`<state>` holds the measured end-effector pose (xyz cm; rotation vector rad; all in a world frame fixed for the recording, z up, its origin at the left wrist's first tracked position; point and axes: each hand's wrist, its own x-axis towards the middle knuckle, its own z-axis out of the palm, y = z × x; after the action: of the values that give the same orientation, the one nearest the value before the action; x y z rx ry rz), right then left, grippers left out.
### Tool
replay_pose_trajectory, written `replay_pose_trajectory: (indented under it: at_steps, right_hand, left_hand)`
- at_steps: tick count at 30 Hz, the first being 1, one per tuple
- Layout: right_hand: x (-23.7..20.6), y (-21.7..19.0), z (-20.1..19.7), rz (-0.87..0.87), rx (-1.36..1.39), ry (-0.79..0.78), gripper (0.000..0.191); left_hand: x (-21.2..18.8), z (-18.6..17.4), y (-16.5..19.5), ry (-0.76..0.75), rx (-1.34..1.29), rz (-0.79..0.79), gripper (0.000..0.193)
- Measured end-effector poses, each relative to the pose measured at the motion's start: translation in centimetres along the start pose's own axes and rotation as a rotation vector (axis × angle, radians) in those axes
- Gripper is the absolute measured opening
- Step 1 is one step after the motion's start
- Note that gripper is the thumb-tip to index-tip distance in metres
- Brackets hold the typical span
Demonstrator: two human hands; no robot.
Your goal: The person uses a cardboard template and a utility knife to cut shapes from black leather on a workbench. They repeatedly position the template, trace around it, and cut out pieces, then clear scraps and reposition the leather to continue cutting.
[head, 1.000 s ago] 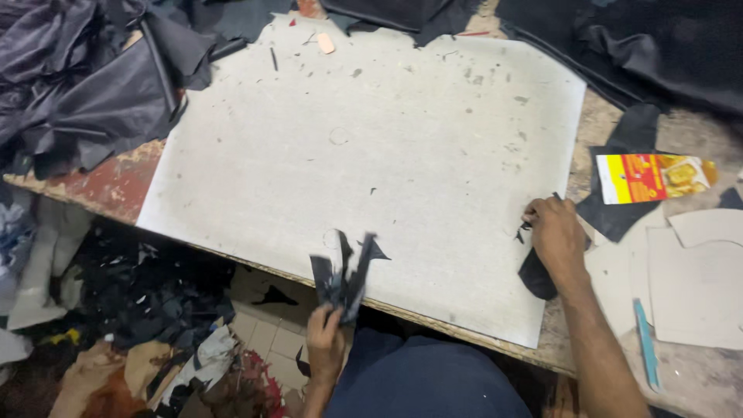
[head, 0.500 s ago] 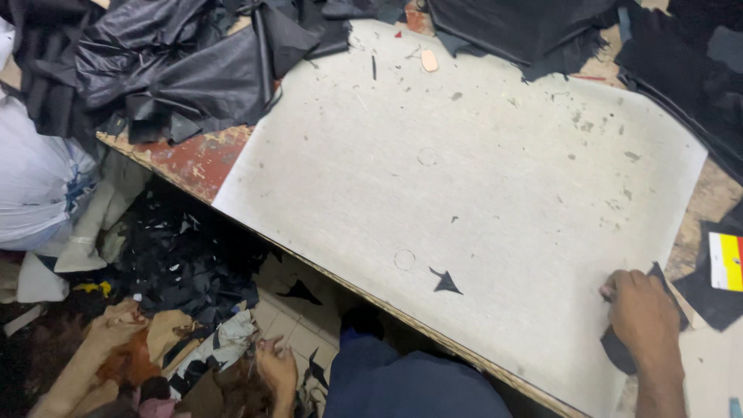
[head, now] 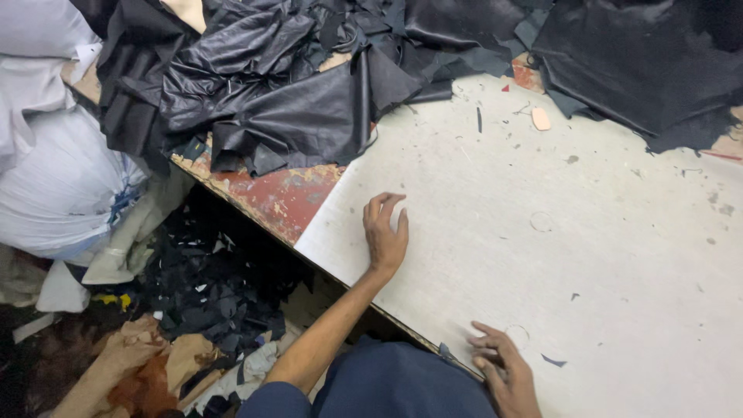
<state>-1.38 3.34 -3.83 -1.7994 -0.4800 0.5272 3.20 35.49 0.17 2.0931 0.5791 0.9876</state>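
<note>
My left hand rests flat on the left part of a pale grey cutting board, fingers spread, holding nothing. It lies a short way below a heap of black leather pieces. My right hand lies on the board's near edge, fingers apart and empty. A small black leather scrap sits just right of that hand.
More black leather covers the far right of the table. The red worn table edge shows left of the board. Black offcuts and brown paper litter the floor; white sacks stand at left.
My left hand has come up from below the table, where it dropped the scraps, onto the board. The view has swung left. My right hand has slid along the near edge.
</note>
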Motion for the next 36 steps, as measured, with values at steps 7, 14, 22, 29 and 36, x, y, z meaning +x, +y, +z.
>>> replay_pose_trajectory:
  at_steps: [7, 14, 22, 29, 36]
  right_hand:
    - [3.5, -0.4, -0.6, -0.002, -0.603, 0.319, 0.011]
    - [3.2, 1.9, 0.3, 0.022, -0.594, 0.42, 0.012]
    - [1.1, 1.5, 2.1, 0.185, -0.488, 0.431, 0.012]
    - [1.5, -1.3, 3.5, 0.309, -0.445, 0.375, 0.011]
    - [1.4, -3.7, 4.7, 0.209, -0.313, 0.371, 0.009]
  left_hand:
    - [15.9, 3.4, -7.8, 0.18, 0.351, -0.096, 0.058]
    - [22.2, 3.9, -15.5, 0.002, 0.471, -0.053, 0.04]
    - [25.5, 1.4, -21.9, -0.017, 0.377, -0.172, 0.026]
    - [31.7, -4.5, -24.3, 0.125, 0.3, 0.102, 0.022]
    - [30.2, -3.4, -25.1, 0.009, 0.291, 0.392, 0.021]
